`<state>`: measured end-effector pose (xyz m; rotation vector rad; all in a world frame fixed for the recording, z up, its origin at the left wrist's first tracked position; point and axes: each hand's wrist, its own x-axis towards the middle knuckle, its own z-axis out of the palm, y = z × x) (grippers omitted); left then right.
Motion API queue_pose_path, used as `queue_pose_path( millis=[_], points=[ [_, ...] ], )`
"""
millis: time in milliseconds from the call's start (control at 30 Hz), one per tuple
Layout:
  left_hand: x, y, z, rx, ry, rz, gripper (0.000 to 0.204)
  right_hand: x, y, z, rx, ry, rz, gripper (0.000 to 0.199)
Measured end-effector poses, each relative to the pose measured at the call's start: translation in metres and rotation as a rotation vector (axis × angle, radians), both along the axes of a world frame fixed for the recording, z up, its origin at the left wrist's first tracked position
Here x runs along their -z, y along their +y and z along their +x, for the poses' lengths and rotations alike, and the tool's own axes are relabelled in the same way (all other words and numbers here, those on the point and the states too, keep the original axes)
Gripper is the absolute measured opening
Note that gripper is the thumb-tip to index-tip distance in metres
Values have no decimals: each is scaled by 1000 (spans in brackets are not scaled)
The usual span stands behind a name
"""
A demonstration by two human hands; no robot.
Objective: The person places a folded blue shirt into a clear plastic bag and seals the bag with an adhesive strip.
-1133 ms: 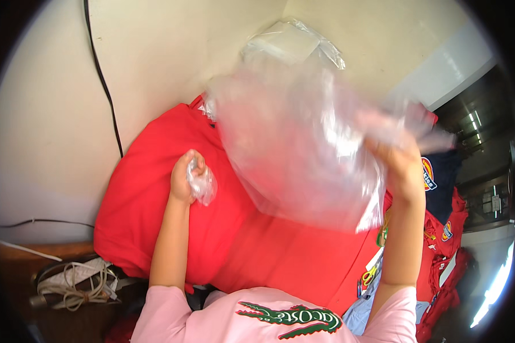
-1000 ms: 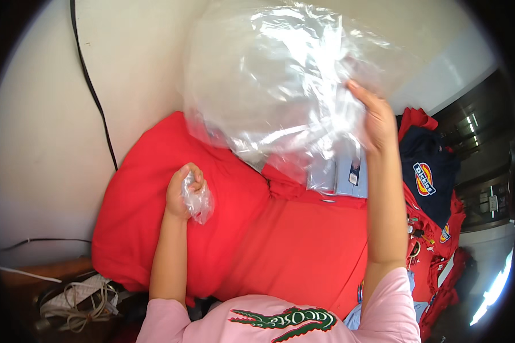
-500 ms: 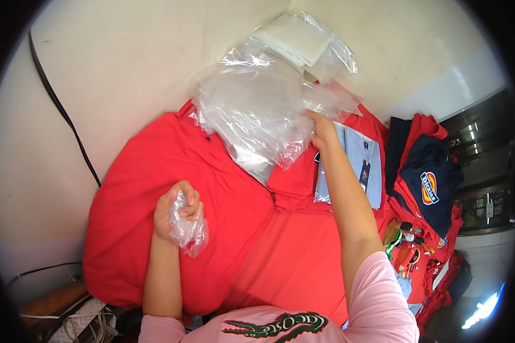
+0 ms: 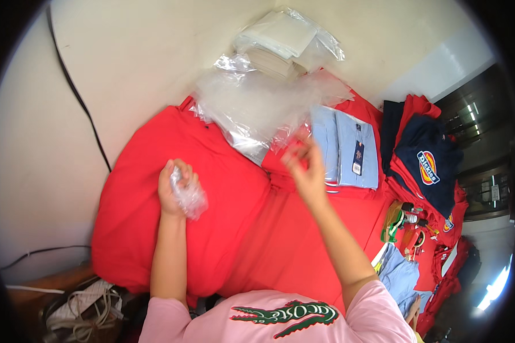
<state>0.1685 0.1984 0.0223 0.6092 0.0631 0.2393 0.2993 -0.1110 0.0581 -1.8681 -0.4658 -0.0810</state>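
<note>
My left hand (image 4: 169, 188) is closed around a crumpled piece of clear plastic film (image 4: 193, 201), held above the red cloth (image 4: 140, 171). My right hand (image 4: 309, 174) hovers farther right, slightly blurred, its fingers apart and nothing visible in them. Just beyond it lie loose clear plastic bags (image 4: 234, 100), partly smeared by motion. To the right of that hand, folded light blue shirts (image 4: 332, 146) in clear wrapping rest on the red cloth; a dark tag (image 4: 358, 157) shows on one.
Stacked clear bags (image 4: 283, 34) stand against the wall. Red and navy garments (image 4: 426, 154) are piled at right, near a tray of small tools (image 4: 395, 220). Another person's arm (image 4: 413, 308) shows beside blue cloth at lower right. Cables (image 4: 83, 314) lie coiled at lower left.
My right hand has let go of the plastic bags and come back toward me, uncovering more of the blue shirts. The left hand still grips its crumpled film.
</note>
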Motion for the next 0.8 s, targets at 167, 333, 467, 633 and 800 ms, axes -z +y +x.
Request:
queue_pose_path(
  millis=[167,333,467,633,800],
  points=[
    [3,-67,-1,7,209,160,27,-13,34,-140,-420,-106,-177,103],
    [37,-159,-52,242,364,221,47,42,-9,-179,-200,51,-164,67],
    [85,-206,-97,446,369,384,78,56,-79,-192,-164,219,-275,51],
    [92,-236,-124,74,472,94,65,89,-107,-191,237,396,-126,48],
    [113,-202,-117,-163,445,-198,48,104,-94,-171,304,429,-105,51]
  ],
)
